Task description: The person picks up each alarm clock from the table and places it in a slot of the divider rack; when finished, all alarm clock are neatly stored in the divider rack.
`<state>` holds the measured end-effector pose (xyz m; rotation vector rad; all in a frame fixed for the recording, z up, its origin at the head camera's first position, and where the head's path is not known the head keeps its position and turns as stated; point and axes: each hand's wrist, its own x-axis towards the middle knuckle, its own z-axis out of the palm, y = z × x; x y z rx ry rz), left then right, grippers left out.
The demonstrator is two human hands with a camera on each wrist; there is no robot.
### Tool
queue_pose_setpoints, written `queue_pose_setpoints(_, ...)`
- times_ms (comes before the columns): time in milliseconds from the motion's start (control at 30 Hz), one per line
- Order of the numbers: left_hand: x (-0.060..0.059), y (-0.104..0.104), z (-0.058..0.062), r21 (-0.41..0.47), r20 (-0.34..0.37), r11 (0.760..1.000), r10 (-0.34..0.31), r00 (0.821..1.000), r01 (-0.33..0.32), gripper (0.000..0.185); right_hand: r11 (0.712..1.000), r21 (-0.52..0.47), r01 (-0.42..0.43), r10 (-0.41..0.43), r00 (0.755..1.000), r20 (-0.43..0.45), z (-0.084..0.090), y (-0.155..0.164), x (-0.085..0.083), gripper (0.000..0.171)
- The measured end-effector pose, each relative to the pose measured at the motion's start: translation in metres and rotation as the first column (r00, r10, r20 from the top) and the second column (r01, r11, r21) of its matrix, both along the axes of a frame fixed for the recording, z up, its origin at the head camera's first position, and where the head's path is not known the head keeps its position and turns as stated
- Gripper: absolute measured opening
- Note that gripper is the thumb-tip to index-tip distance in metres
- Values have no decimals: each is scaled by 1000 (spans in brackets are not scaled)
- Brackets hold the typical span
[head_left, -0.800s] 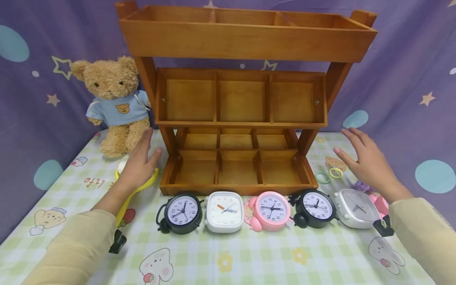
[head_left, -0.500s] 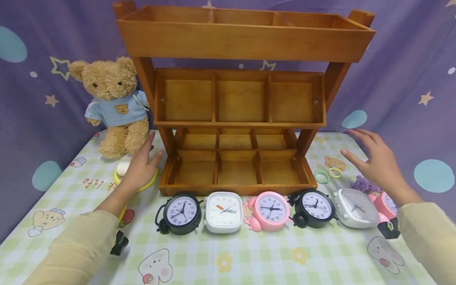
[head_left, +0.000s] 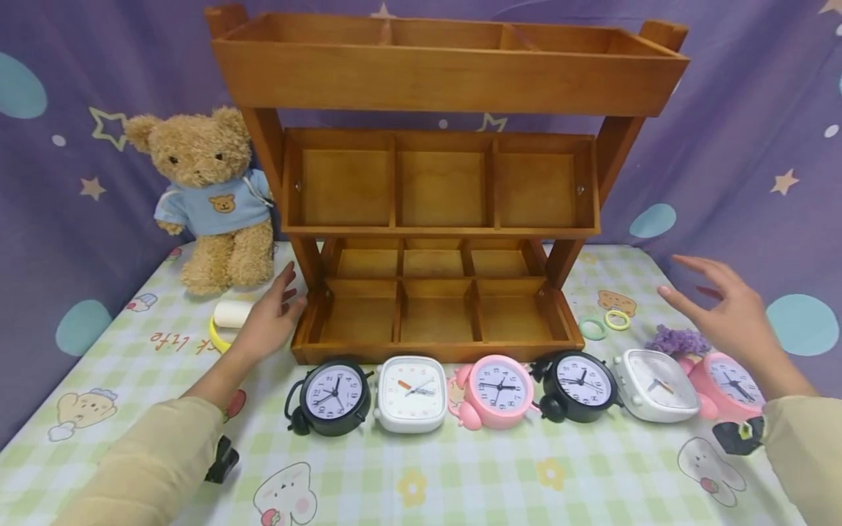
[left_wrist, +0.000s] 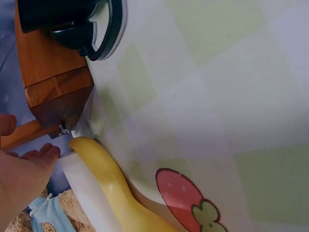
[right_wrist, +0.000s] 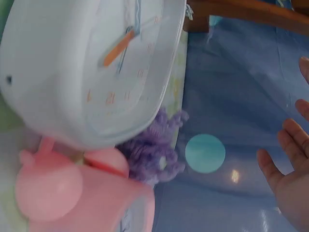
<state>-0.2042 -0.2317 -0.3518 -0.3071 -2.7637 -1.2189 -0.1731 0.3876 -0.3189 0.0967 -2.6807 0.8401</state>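
Left hand: fingers relaxed, holding nothing, just beside the wooden rack's lower left corner.
Yellow object: on the table, just left of that hand.
Right hand: fingers spread, released, raised above the purple flower and far-right pink clock.

We see a smooth, satin-varnished wooden rack, a fuzzy plush bear, glossy plastic clocks — and a matt printed tablecloth.
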Motion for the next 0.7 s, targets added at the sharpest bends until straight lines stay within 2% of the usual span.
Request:
queue_pose_setpoints(333,1,9,-7,-26,35,1000,9,999,-8,66,994,-86,71,-63,993,95,-6,23,18,71)
queue_pose_setpoints(567,2,11,-9,-64,52,998,16,999,-12,65,980,-189,58,-31,989,143,-13,46,28,69)
queue_pose_setpoints(700,3,10,-9,-70,62,998,13,998,-8,64,984,-177,22,13,980,198,-18,57,32,70)
